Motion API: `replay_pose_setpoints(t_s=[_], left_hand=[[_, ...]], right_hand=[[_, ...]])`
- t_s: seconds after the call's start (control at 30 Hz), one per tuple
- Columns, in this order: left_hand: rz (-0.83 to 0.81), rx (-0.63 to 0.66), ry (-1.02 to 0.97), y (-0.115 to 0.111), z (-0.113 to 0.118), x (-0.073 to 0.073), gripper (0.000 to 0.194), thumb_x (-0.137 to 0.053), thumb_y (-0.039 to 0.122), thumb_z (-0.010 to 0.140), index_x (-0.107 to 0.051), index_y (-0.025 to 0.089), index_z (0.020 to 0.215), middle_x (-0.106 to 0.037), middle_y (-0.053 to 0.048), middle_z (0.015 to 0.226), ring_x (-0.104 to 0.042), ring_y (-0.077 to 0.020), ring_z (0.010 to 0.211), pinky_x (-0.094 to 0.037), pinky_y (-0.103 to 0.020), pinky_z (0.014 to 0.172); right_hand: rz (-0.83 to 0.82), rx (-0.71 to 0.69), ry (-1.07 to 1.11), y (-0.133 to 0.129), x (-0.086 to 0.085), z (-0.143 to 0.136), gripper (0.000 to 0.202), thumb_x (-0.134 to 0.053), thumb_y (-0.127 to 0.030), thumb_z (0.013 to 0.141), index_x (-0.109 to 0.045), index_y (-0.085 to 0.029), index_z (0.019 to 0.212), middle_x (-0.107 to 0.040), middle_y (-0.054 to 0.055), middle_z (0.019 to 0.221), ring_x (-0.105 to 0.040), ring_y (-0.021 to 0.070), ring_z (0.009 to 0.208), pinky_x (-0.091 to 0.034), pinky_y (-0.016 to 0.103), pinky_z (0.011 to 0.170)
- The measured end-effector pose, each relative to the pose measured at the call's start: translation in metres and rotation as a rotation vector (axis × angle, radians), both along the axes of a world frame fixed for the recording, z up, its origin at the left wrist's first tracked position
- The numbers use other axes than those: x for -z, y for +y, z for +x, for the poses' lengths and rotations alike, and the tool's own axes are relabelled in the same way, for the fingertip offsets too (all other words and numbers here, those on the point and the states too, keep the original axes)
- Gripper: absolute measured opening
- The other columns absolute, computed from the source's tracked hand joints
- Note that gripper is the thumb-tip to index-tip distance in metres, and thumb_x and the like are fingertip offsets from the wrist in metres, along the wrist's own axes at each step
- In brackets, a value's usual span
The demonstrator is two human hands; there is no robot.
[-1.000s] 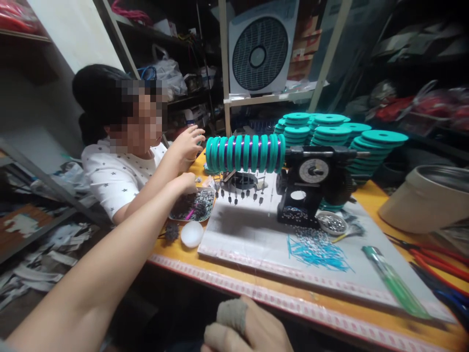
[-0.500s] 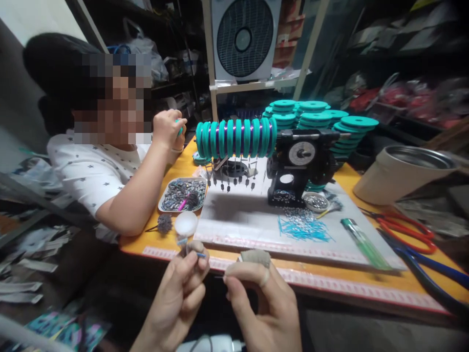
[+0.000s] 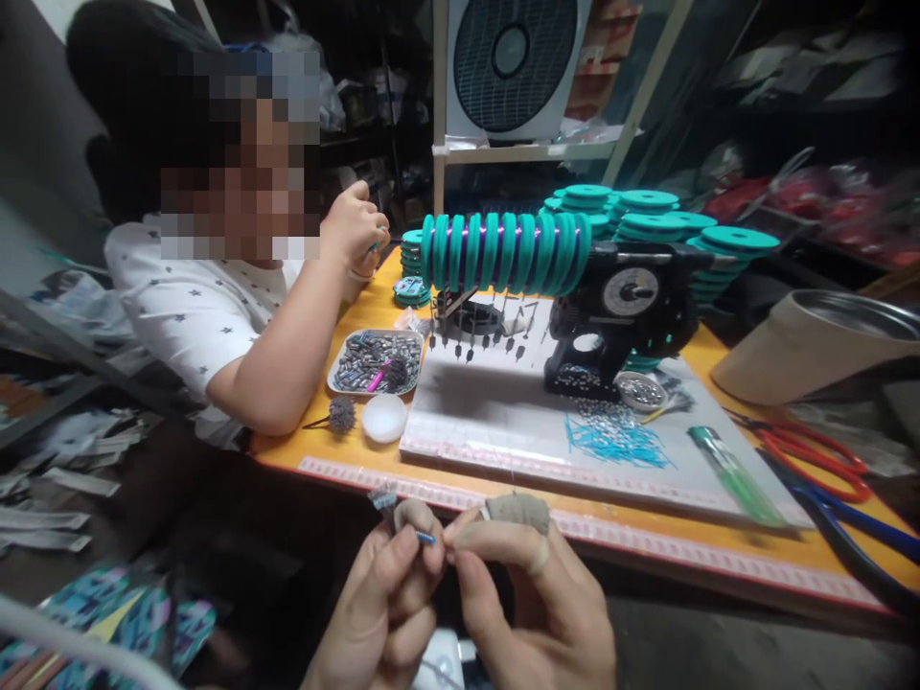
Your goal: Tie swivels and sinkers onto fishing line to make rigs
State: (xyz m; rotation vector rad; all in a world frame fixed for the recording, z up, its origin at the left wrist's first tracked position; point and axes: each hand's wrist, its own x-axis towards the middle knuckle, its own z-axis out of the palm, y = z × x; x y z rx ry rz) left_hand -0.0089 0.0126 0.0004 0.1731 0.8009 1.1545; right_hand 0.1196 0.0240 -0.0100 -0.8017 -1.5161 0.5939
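Note:
My left hand [image 3: 388, 594] pinches a small ridged blue piece [image 3: 425, 538] between thumb and index finger; a pale blue-grey bit [image 3: 383, 498] sticks out behind the fingers. Close against it, fingertips nearly touching, my right hand [image 3: 539, 599] is closed in a pinch. What its thumb and index finger hold is hidden, though a faint thin line rises near it. A grey-beige finger wrap [image 3: 518, 511] covers part of that hand. Both hands are just in front of the table's near edge [image 3: 345, 474]. Beyond them, teal spools [image 3: 507, 251] sit in a row on a black winding device [image 3: 618, 316].
A white board [image 3: 474, 412] carries blue strips [image 3: 618, 439] and a green lighter [image 3: 737, 479]. Left of it are a tray of metal pieces [image 3: 378, 364] and a white dish [image 3: 383, 419]. Red-handled pliers [image 3: 812, 455] lie right. A co-worker [image 3: 208, 316] sits left, arms raised.
My two hands have come together, the left moving right until its fingertips meet the right's. The view has shifted, so the table's contents appear further right. The co-worker's hands stay raised.

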Motion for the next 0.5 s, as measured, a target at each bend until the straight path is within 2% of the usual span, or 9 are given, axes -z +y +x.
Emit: replay_pose_setpoints(t_s=[0.27, 0.5], left_hand=[[0.069, 0.064, -0.005, -0.0007, -0.0058, 0.0039, 0.045, -0.091, 0.044, 0.064, -0.058, 0.016, 0.075, -0.040, 0.011, 0.061, -0.003, 0.0013, 0.044, -0.020, -0.006, 0.033], [0.082, 0.026, 0.042, -0.0009, -0.0031, 0.0017, 0.043, -0.091, 0.043, 0.063, -0.061, 0.015, 0.072, -0.039, 0.010, 0.061, -0.004, 0.0031, 0.043, -0.015, -0.007, 0.033]], right_hand=[[-0.004, -0.012, -0.047, -0.0006, -0.0005, 0.0012, 0.023, -0.061, -0.002, 0.087, -0.065, -0.022, 0.096, -0.073, 0.002, 0.087, -0.071, 0.0150, 0.080, -0.062, 0.026, 0.074], [-0.012, -0.015, -0.067, -0.0007, 0.0001, 0.0028, 0.021, -0.062, -0.002, 0.087, -0.065, -0.021, 0.095, -0.070, 0.002, 0.087, -0.070, 0.0133, 0.079, -0.060, 0.023, 0.072]])
